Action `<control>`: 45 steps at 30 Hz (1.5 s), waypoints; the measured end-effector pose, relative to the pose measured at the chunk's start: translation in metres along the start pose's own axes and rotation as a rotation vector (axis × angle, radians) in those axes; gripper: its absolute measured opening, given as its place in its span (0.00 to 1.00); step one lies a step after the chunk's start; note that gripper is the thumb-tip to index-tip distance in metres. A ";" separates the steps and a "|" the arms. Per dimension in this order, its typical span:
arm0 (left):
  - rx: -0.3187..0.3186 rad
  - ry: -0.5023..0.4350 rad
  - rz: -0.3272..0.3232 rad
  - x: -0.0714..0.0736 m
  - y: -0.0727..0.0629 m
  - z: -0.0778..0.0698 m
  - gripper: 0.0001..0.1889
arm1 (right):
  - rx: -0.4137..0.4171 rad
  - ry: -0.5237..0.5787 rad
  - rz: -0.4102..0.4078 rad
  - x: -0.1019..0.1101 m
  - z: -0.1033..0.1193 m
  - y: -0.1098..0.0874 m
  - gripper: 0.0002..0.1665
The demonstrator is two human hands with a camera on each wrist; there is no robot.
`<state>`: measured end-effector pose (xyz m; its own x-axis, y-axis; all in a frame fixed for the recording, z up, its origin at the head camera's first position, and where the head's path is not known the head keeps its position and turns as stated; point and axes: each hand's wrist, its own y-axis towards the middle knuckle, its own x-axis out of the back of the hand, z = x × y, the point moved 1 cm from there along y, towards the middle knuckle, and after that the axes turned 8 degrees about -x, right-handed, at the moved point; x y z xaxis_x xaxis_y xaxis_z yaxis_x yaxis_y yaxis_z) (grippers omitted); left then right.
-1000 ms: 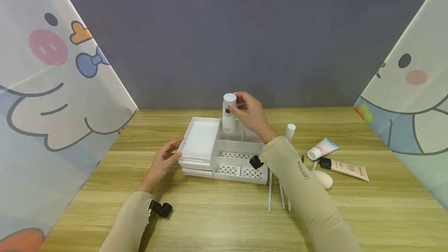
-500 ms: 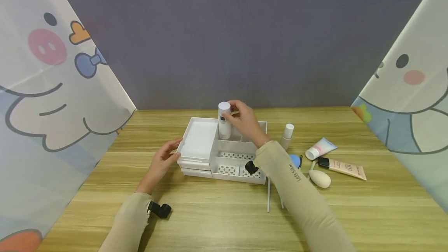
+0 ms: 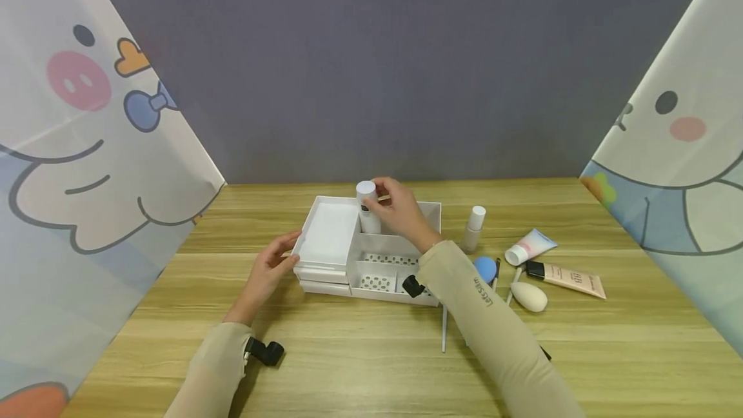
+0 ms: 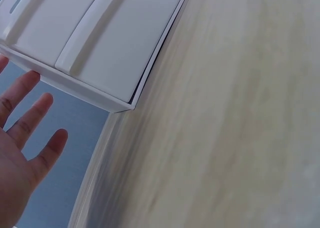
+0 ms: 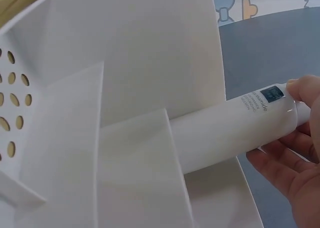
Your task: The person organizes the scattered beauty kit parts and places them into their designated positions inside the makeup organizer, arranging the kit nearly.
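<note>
My right hand (image 3: 402, 213) pinches a white lotion bottle (image 5: 232, 130) with a dark label near its cap. The bottle stands upright with its lower part inside the back-left compartment of a white desktop organizer (image 3: 327, 234), hidden by the divider in the right wrist view. At the organizer's left side rests my left hand (image 3: 268, 273), its thumb by the front corner and its fingers along the wall. In the left wrist view those fingers (image 4: 35, 115) are spread and nearly straight, beside the drawer fronts (image 4: 120, 43).
Right of the organizer stands a small white-capped bottle (image 3: 473, 229). Beyond it lie a blue-and-pink tube (image 3: 531, 247), a beige BB cream tube (image 3: 573, 278), a cream makeup sponge (image 3: 529, 297) and a round blue item (image 3: 485, 268). A thin stick (image 3: 444, 329) lies near the organizer's front right.
My right hand has lowered the lotion bottle deeper into the back-left compartment, drifting slightly left. My left hand has stayed at the organizer's side.
</note>
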<state>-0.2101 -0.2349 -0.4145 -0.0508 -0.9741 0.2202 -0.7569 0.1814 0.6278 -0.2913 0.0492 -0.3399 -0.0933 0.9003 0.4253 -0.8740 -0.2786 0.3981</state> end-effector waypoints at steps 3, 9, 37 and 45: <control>-0.004 0.011 -0.002 -0.001 -0.001 -0.001 0.21 | -0.013 0.010 0.014 -0.001 -0.001 -0.001 0.21; 0.011 0.026 0.002 -0.001 -0.002 -0.004 0.21 | -0.023 0.008 0.041 -0.002 -0.004 -0.004 0.22; 0.050 0.060 -0.013 -0.007 -0.005 -0.009 0.22 | -0.067 -0.007 0.063 -0.008 -0.024 -0.012 0.22; 0.056 0.067 -0.010 -0.006 -0.006 -0.008 0.22 | -0.111 -0.004 0.059 -0.007 -0.027 -0.012 0.26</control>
<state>-0.2001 -0.2289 -0.4133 -0.0006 -0.9643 0.2649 -0.7926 0.1620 0.5879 -0.2933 0.0547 -0.3697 -0.1448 0.8818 0.4488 -0.9144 -0.2925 0.2797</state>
